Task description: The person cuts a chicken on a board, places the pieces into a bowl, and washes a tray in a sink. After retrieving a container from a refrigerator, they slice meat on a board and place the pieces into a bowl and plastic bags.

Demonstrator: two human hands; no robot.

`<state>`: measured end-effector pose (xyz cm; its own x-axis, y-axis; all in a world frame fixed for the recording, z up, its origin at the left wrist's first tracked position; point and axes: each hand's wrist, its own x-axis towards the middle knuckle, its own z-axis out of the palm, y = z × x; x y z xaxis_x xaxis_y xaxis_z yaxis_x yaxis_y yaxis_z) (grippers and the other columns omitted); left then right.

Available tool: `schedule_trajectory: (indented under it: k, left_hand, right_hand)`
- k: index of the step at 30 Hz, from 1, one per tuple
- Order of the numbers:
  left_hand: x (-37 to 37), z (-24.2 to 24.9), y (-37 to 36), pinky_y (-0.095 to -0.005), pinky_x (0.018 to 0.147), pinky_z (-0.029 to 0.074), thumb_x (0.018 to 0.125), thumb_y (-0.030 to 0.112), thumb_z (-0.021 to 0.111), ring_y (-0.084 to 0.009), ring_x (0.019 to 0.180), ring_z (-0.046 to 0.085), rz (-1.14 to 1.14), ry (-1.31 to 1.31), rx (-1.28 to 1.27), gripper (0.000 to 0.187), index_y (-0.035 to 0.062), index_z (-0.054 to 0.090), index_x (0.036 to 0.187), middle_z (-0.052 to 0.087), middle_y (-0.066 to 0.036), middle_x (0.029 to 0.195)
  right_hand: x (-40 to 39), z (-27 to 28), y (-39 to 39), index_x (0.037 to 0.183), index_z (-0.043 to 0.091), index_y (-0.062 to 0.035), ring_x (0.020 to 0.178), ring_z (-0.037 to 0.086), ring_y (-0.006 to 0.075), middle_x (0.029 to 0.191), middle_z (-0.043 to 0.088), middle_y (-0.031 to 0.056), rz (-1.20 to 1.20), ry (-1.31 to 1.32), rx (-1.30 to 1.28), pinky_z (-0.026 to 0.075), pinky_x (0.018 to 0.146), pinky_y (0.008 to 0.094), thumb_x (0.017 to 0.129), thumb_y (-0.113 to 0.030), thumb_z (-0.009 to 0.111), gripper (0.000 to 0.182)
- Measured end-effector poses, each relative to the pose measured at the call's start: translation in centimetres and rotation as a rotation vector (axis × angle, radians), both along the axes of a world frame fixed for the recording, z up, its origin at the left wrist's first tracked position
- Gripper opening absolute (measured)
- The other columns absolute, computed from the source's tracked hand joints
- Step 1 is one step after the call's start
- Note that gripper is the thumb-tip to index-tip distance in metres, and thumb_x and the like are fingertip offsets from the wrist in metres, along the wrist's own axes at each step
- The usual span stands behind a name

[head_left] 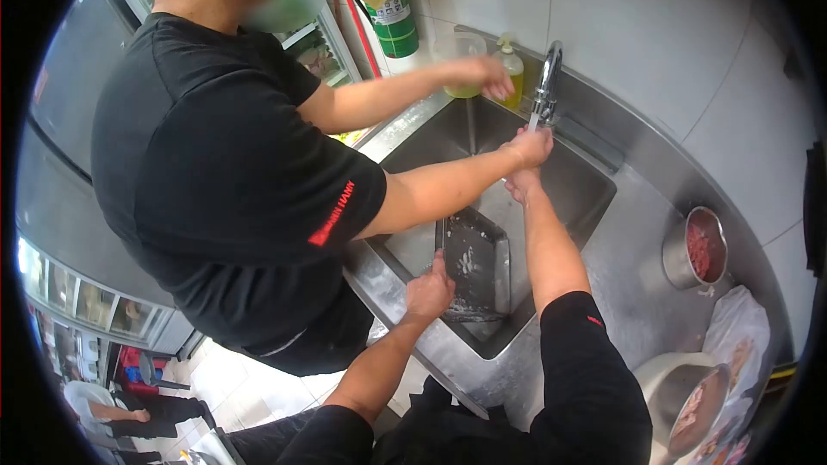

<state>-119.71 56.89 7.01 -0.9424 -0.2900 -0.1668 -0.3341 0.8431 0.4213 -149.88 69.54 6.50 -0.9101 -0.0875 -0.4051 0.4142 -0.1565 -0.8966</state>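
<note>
A dark metal tray [482, 254] with white residue on it lies tilted in the sink [594, 198]. My left hand [430, 294] grips its near left edge, the index finger stretched along the rim. My right hand [522, 183] is under the tap [547, 90], fingers curled; a co-worker's wrist partly covers it, so I cannot see what it holds, if anything. Just above it, the co-worker's hand [534, 145] is in the running water. The co-worker's other hand [482, 77], slightly blurred, is near the soap bottle [512, 77].
A co-worker in a black shirt [215, 172] stands close on my left, an arm crossing the sink. On the right counter stand a metal pot of red meat [685, 254], a second metal container [676, 396] and a plastic bag [741, 327]. A plastic tub [461, 52] stands behind the sink.
</note>
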Motion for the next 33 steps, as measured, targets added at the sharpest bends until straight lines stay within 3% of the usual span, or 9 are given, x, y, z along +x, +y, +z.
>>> schedule_trajectory:
  k: [7, 10, 12, 15, 17, 20, 22, 25, 33]
  left_hand:
    - [0.1, 0.3, 0.2, -0.0508, 0.074, 0.053, 0.086, 0.022, 0.055, -0.0385, 0.081, 0.068, -0.023, 0.036, -0.015, 0.065, -0.0006, 0.033, 0.143, 0.068, -0.024, 0.097]
    - [0.2, 0.6, 0.2, -0.0516, 0.072, 0.053, 0.086, 0.022, 0.055, -0.0393, 0.077, 0.068, -0.015, 0.043, -0.032, 0.065, -0.0007, 0.033, 0.142, 0.068, -0.024, 0.091]
    - [0.1, 0.9, 0.3, -0.0509, 0.074, 0.053, 0.086, 0.022, 0.055, -0.0388, 0.08, 0.068, -0.012, 0.028, -0.034, 0.066, 0.0002, 0.032, 0.144, 0.068, -0.023, 0.094]
    - [0.1, 0.9, 0.3, -0.0493, 0.079, 0.053, 0.086, 0.022, 0.055, -0.0372, 0.087, 0.068, -0.007, -0.011, -0.032, 0.068, 0.0016, 0.03, 0.146, 0.068, -0.022, 0.105]
    - [0.0, 0.6, 0.2, -0.0491, 0.08, 0.053, 0.086, 0.022, 0.056, -0.0371, 0.087, 0.068, -0.02, -0.007, -0.036, 0.068, 0.0007, 0.03, 0.145, 0.068, -0.022, 0.105]
    - [0.0, 0.1, 0.2, -0.0512, 0.073, 0.053, 0.087, 0.022, 0.055, -0.039, 0.078, 0.068, -0.014, 0.04, -0.057, 0.065, 0.0007, 0.032, 0.143, 0.069, -0.022, 0.081]
    - [0.0, 0.1, 0.2, -0.051, 0.074, 0.053, 0.087, 0.023, 0.055, -0.0388, 0.078, 0.068, -0.021, 0.047, -0.039, 0.065, 0.0008, 0.031, 0.143, 0.069, -0.023, 0.081]
    - [0.1, 0.5, 0.2, -0.0509, 0.074, 0.053, 0.087, 0.023, 0.055, -0.0386, 0.079, 0.068, -0.021, 0.04, -0.036, 0.065, 0.0009, 0.031, 0.143, 0.069, -0.023, 0.083]
    - [0.1, 0.3, 0.3, -0.0508, 0.075, 0.053, 0.087, 0.024, 0.056, -0.0394, 0.08, 0.068, -0.009, 0.034, -0.026, 0.066, 0.0009, 0.032, 0.144, 0.069, -0.023, 0.09]
  right_hand:
    - [-2.7, -4.4, -1.9, 0.114, 0.058, -0.0126, 0.064, 0.057, 0.0132, 0.09, 0.062, 0.0036, 0.002, 0.018, -0.048, 0.049, 0.051, 0.0267, 0.097, -0.029, 0.052, 0.025]
    - [-0.8, -2.3, -1.9, 0.122, 0.053, -0.0128, 0.078, 0.062, 0.0167, 0.102, 0.063, 0.0041, -0.187, -0.002, -0.687, 0.055, 0.063, 0.031, 0.099, -0.035, 0.048, 0.033]
    - [-0.6, -2.7, -1.8, 0.135, 0.044, -0.0166, 0.104, 0.058, 0.0198, 0.123, 0.057, 0.0082, -0.089, 0.019, -0.767, 0.052, 0.083, 0.0376, 0.1, -0.04, 0.045, 0.042]
    - [0.1, -0.9, -1.2, 0.142, 0.039, -0.019, 0.11, 0.057, 0.0199, 0.135, 0.052, 0.0096, -0.058, -0.055, -0.428, 0.051, 0.088, 0.0401, 0.102, -0.04, 0.043, 0.046]
    - [0.1, -0.3, -1.1, 0.14, 0.04, -0.0184, 0.098, 0.055, 0.0181, 0.131, 0.051, 0.0082, -0.047, -0.081, -0.252, 0.048, 0.078, 0.0379, 0.102, -0.037, 0.043, 0.042]
    - [-2.0, -4.6, -1.7, 0.132, 0.045, -0.0158, 0.072, 0.046, 0.0145, 0.117, 0.054, 0.0049, 0.005, -0.04, -0.292, 0.038, 0.058, 0.0324, 0.101, -0.03, 0.046, 0.034]
    - [-2.1, -4.6, -1.9, 0.127, 0.048, -0.0141, 0.054, 0.04, 0.0121, 0.107, 0.056, 0.0028, 0.039, -0.006, -0.325, 0.031, 0.044, 0.0288, 0.101, -0.025, 0.048, 0.028]
    - [0.2, -0.3, -1.9, 0.103, 0.053, -0.0142, 0.057, 0.044, 0.0124, 0.078, 0.053, -0.0005, -0.245, -0.114, -0.341, 0.04, 0.051, 0.0279, 0.104, -0.028, 0.041, 0.018]
    - [-1.0, -2.5, -0.6, 0.102, 0.054, -0.0135, 0.062, 0.055, 0.0153, 0.08, 0.059, 0.0033, -0.172, 0.021, -0.735, 0.045, 0.051, 0.0285, 0.097, -0.023, 0.057, 0.011]
